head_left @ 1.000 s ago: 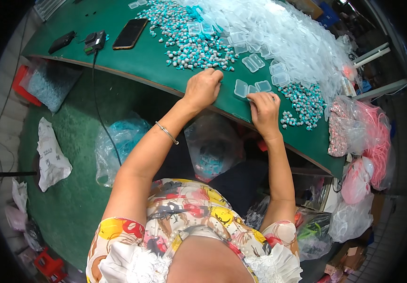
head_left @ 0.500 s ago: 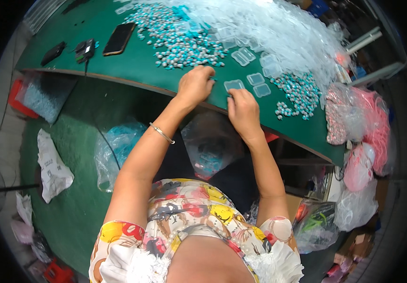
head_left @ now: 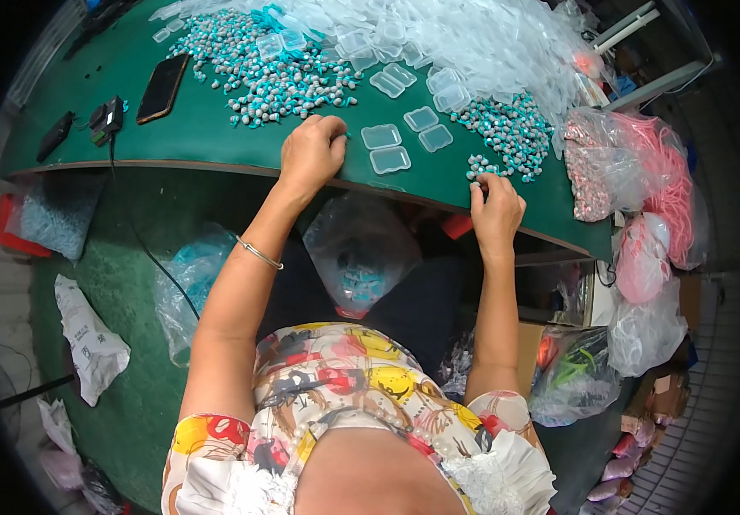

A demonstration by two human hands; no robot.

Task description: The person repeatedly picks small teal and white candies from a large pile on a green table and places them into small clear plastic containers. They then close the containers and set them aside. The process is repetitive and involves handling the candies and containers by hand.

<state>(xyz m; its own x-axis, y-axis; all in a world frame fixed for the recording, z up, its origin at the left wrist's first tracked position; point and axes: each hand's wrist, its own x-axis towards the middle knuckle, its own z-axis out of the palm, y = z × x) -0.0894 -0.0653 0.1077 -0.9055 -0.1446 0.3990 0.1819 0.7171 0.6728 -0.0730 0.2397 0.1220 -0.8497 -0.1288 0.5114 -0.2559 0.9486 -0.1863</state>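
My left hand [head_left: 312, 156] is over the front edge of the green table, fingers curled inward. A turquoise speck shows at its fingertips; the rest of what it holds is hidden. Right beside it lies an open clear plastic case [head_left: 390, 160], both halves flat on the table. My right hand [head_left: 497, 213] reaches to the near end of a small pile of grey-and-turquoise pieces [head_left: 507, 129]. Its fingers are bent together at the pieces, and whatever is between them cannot be made out. Farther back lie two more open clear cases, one [head_left: 435, 137] nearer and one [head_left: 393, 80] farther off.
A larger heap of the same pieces [head_left: 293, 90] spreads behind my left hand. Clear plastic cases [head_left: 473, 34] are piled along the back. A phone [head_left: 163, 88] and a small black device with a cable [head_left: 108, 118] lie left. Bags of pink items [head_left: 589, 163] stand right.
My right hand has moved right, from the nearest clear case to the small pile. Both halves of that case now show uncovered. The view has shifted; my left hand stays beside the case, fingers curled.
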